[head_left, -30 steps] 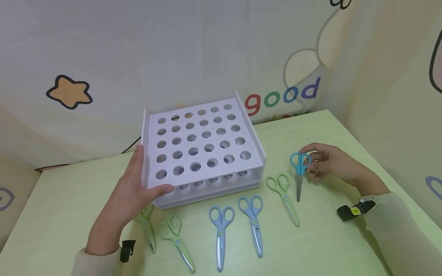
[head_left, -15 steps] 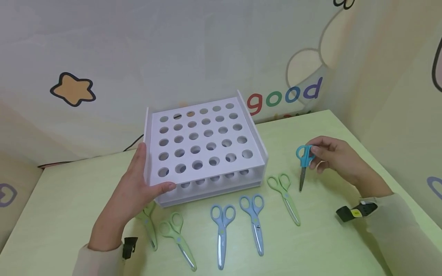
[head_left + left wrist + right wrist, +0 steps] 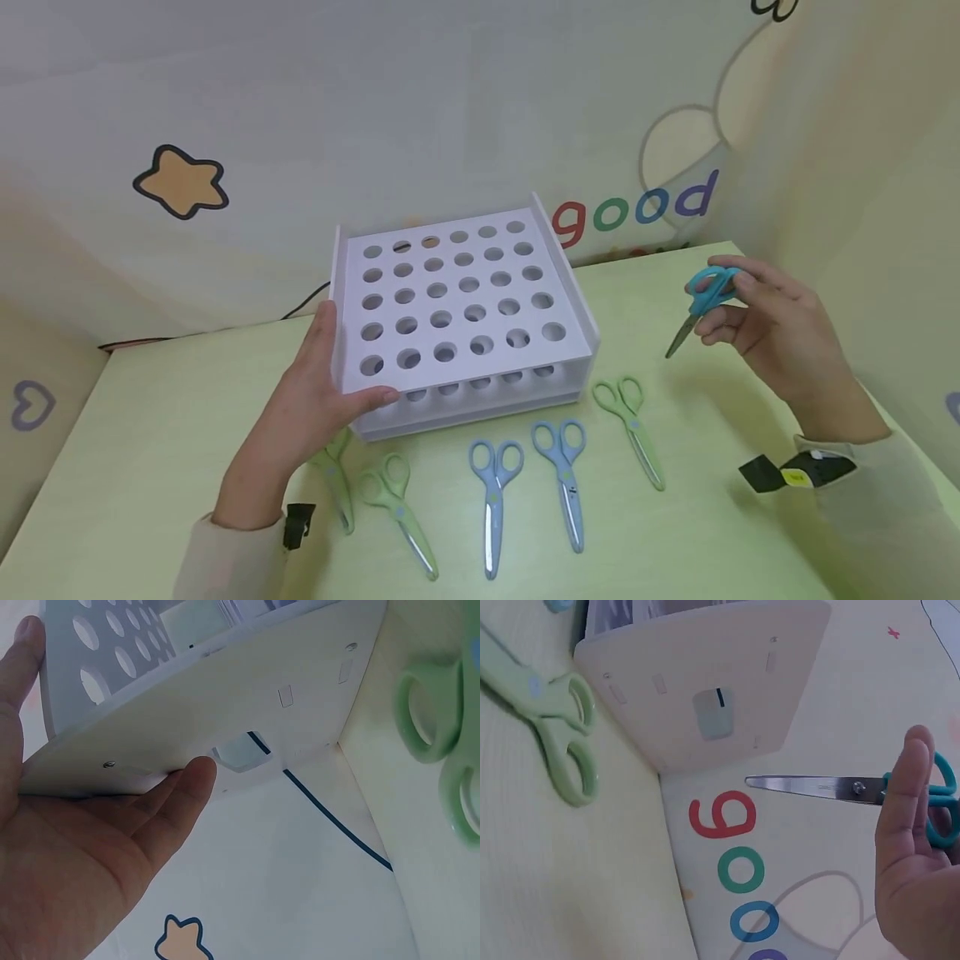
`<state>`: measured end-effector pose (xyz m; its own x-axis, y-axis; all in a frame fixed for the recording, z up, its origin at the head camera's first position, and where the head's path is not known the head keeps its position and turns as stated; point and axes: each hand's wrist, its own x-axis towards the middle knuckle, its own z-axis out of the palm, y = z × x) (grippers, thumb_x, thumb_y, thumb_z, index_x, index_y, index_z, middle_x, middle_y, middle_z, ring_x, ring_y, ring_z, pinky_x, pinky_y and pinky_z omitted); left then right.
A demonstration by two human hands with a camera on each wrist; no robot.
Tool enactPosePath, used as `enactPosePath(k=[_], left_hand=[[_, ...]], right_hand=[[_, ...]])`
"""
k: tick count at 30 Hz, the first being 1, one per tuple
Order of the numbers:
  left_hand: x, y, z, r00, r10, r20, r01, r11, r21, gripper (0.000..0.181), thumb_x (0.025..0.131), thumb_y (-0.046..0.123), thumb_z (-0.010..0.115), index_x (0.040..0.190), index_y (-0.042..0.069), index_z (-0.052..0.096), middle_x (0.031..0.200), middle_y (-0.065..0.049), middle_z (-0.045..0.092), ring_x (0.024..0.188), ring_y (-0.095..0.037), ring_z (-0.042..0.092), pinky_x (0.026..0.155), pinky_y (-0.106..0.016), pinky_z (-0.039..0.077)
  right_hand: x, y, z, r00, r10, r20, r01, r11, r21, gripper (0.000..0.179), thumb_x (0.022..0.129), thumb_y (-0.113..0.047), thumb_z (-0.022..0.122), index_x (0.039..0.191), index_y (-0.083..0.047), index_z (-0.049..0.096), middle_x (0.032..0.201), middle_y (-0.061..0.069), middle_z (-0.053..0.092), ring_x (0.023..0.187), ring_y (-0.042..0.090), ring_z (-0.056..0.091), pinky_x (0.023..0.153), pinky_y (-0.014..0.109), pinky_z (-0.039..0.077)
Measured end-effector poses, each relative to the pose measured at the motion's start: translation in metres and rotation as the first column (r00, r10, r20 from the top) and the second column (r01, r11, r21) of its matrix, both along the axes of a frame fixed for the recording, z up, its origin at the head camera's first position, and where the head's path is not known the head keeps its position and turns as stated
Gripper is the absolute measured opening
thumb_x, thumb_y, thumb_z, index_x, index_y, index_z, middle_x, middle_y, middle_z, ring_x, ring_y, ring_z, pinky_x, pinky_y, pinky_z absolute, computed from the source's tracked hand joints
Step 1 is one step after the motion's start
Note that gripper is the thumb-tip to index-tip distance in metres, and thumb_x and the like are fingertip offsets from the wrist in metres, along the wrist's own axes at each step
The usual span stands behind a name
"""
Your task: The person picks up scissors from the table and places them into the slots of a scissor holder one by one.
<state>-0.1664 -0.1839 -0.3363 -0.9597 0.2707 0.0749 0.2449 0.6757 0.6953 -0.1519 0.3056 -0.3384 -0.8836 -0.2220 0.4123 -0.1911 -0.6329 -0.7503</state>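
My left hand (image 3: 300, 400) holds the near left corner of a white rack (image 3: 457, 287), thumb across its front edge and fingers along its left side panel. Rows of round holes cover the rack's top; no scissors show in them. My right hand (image 3: 787, 325) pinches small scissors with turquoise handles (image 3: 711, 292), raised above the table at the right, blades tilted down to the left. In the right wrist view their metal blades (image 3: 810, 785) look closed. Green scissors (image 3: 630, 429) lie below that hand, beside the rack's front right corner.
In front of the rack lie two blue scissors, one (image 3: 492, 508) left of the other (image 3: 564, 483), and green scissors (image 3: 399, 512). Another green pair (image 3: 336, 483) is partly hidden by my left hand. A dark cable (image 3: 303, 302) runs behind the rack along the decorated wall.
My right hand has lifted the turquoise scissors up and to the right, and their blades have swung to point down-left. My left hand stays on the rack. The head view has shifted slightly.
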Motion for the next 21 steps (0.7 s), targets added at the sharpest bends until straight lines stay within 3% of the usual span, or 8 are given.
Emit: enactPosePath(k=[4, 7, 12, 21], left_hand=[[0.0, 0.0, 0.0, 1.0, -0.004, -0.009, 0.004, 1.0, 0.011, 0.132, 0.075, 0.051, 0.087, 0.163, 0.021, -0.008, 0.168, -0.002, 0.004, 0.131, -0.032, 0.036, 0.107, -0.054, 0.032], [0.0, 0.0, 0.001, 1.0, -0.002, -0.004, 0.002, 1.0, 0.011, 0.133, 0.075, 0.052, 0.086, 0.163, 0.021, -0.008, 0.169, -0.001, 0.002, 0.133, -0.032, 0.035, 0.107, -0.054, 0.031], [0.0, 0.002, 0.002, 1.0, 0.007, 0.016, -0.007, 1.0, 0.0, 0.133, 0.076, 0.051, 0.086, 0.162, 0.02, -0.01, 0.168, 0.001, -0.004, 0.142, -0.032, 0.027, 0.112, -0.055, 0.027], [0.0, 0.002, 0.003, 1.0, 0.019, 0.021, -0.019, 1.0, -0.009, 0.132, 0.076, 0.047, 0.087, 0.163, 0.021, -0.01, 0.169, 0.0, -0.003, 0.14, -0.033, 0.03, 0.112, -0.054, 0.027]], right_hand=[[-0.001, -0.003, 0.009, 0.995, 0.034, 0.095, -0.014, 0.978, -0.207, 0.041, 0.111, -0.003, 0.025, 0.122, 0.017, 0.059, 0.115, 0.028, 0.065, 0.078, 0.042, 0.068, 0.074, 0.043, 0.058], [-0.003, -0.01, 0.018, 0.99, 0.014, 0.14, 0.027, 0.958, -0.285, 0.039, 0.11, -0.004, 0.03, 0.111, 0.017, 0.063, 0.113, 0.027, 0.065, 0.076, 0.041, 0.066, 0.073, 0.043, 0.057], [-0.007, -0.033, 0.038, 0.985, -0.127, 0.12, 0.156, 0.945, -0.289, 0.027, 0.107, 0.002, 0.043, 0.104, 0.017, 0.065, 0.107, 0.026, 0.067, 0.068, 0.036, 0.066, 0.066, 0.038, 0.058], [-0.014, -0.077, 0.067, 0.966, -0.256, -0.013, 0.248, 0.944, -0.217, 0.017, 0.099, 0.009, 0.054, 0.108, 0.018, 0.065, 0.097, 0.026, 0.069, 0.061, 0.03, 0.067, 0.06, 0.034, 0.058]])
